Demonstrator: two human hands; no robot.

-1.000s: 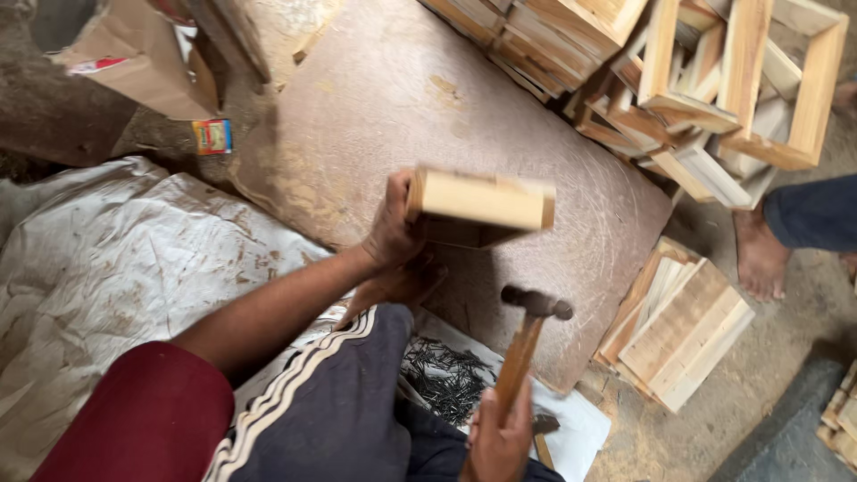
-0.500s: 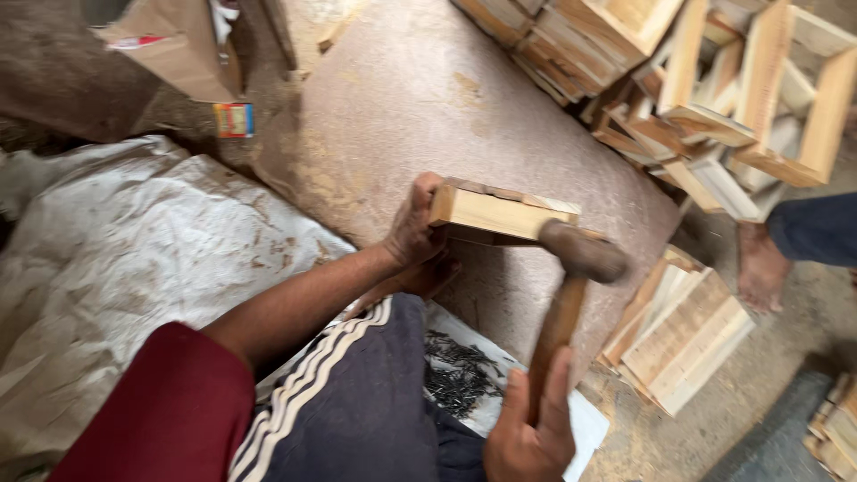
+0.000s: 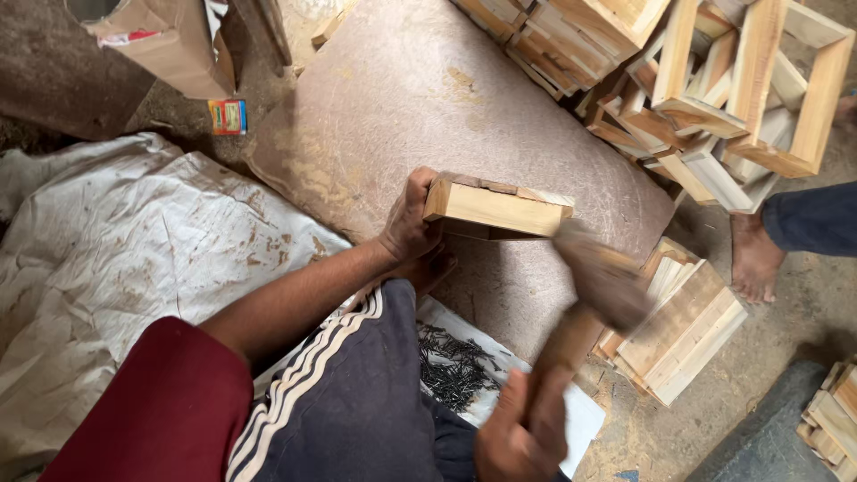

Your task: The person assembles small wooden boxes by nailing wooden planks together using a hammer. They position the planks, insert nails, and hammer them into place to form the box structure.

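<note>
Dusty dirt floor [image 3: 803,330], stained white sheet [image 3: 116,259], stacked wooden frames [image 3: 741,80], cardboard box [image 3: 161,45]

The frame [image 3: 496,208] is pale, bare wood, matt and sawn smooth. The hammer [image 3: 585,308] has a wooden handle; its head is motion-blurred. The board [image 3: 420,98] is brown, matt and scuffed. The nails [image 3: 455,366] are dark metal on white paper [image 3: 580,415]. The sack [image 3: 116,259] is woven, stained and creased.
</note>
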